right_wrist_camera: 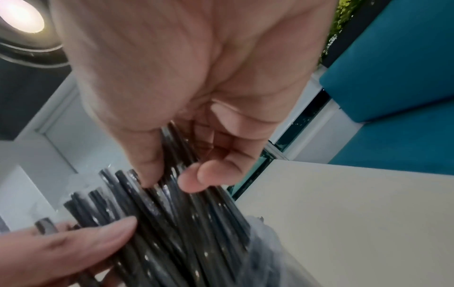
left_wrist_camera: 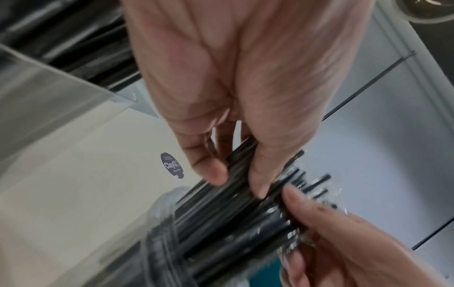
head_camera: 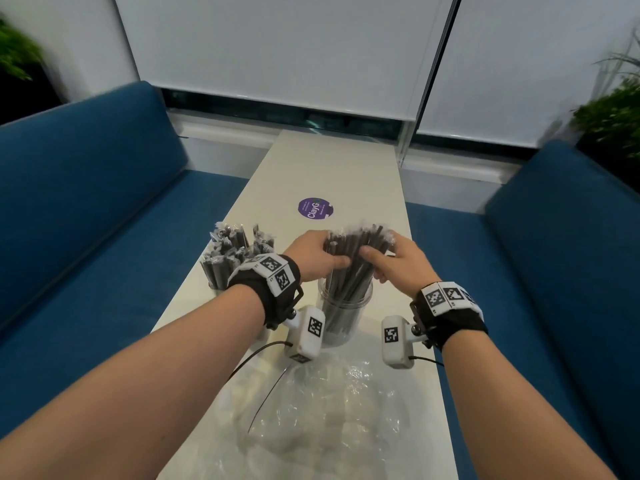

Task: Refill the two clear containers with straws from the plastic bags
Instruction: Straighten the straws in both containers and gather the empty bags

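Note:
A round clear container [head_camera: 341, 318] stands mid-table, packed with thin black wrapped straws [head_camera: 353, 268]. My left hand [head_camera: 334, 249] grips the bundle's upper part from the left, thumb in front. From the right, my right hand [head_camera: 379, 251] grips the same bundle. The left wrist view shows my left hand [left_wrist_camera: 238, 184] curled on the straws [left_wrist_camera: 228, 219]. In the right wrist view my right hand [right_wrist_camera: 169, 182] pinches the straws [right_wrist_camera: 186, 236] above the container [right_wrist_camera: 261, 244]. Left of the round container, a second clear container [head_camera: 216, 284] holds thicker wrapped straws [head_camera: 232, 249].
Crumpled clear plastic bags [head_camera: 329, 410] lie on the white table [head_camera: 329, 168] near its front edge. A purple round sticker [head_camera: 315, 208] sits farther back. Blue sofas [head_camera: 86, 202] flank the table on both sides, and plants stand in the corners.

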Tool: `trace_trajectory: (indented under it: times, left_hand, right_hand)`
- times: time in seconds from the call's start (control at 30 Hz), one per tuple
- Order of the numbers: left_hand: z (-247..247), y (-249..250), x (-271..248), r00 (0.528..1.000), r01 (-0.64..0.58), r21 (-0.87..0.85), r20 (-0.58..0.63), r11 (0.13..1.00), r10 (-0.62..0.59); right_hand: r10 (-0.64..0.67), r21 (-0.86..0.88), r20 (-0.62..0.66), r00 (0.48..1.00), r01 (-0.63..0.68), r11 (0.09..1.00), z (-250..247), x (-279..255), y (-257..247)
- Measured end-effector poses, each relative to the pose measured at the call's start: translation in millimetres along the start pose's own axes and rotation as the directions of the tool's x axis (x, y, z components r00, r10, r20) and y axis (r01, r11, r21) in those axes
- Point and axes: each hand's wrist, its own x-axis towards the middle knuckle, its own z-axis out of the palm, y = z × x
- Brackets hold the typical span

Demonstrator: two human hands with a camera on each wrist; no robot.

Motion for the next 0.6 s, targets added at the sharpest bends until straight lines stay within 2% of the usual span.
trace_trajectory:
  times: [0.07,0.13,0.17,0.27,0.33,0.5,0.6]
  left_hand:
    - [-1.9,-2.0,0.6,0.996,0.042,0.119,0.076,0.992,-0.052]
    - [-0.3,-3.5,-1.8,0.990,0.050,0.239,0.118,0.970,-0.080]
    - [0.4,-4.0,-3.2,0.989,0.042,0.245,0.128,0.969,-0.075]
    - [2.3,-3.7,-6.6,0.995,-0.031,0.159,0.103,0.987,0.015]
    - [4.3,-1.3,-9.0,0.995,-0.075,0.166,0.085,0.983,0.061]
    - [4.8,1.0,-14.1,0.968,-0.075,0.217,0.250,0.973,0.019]
    - [5.6,2.7,-15.6,0.975,-0.133,0.255,0.206,0.958,0.080]
  right_hand:
    - [0.077,-0.095,0.111,0.991,-0.066,0.993,2.3,-3.2,5.1]
    - [0.096,-0.167,0.215,0.972,-0.061,0.984,3.5,-7.4,8.8]
    - [0.083,-0.156,0.240,0.967,-0.046,0.987,2.8,-9.4,9.0]
    - [0.054,-0.072,0.218,0.975,-0.039,0.997,-0.2,-12.6,6.3]
    - [0.028,-0.081,0.179,0.983,-0.014,0.997,2.4,-13.3,5.8]
    - [-0.004,-0.073,0.092,0.996,0.011,0.997,4.9,-16.1,6.5]
    - [0.011,-0.078,0.212,0.977,0.006,0.997,-2.7,-22.1,4.4]
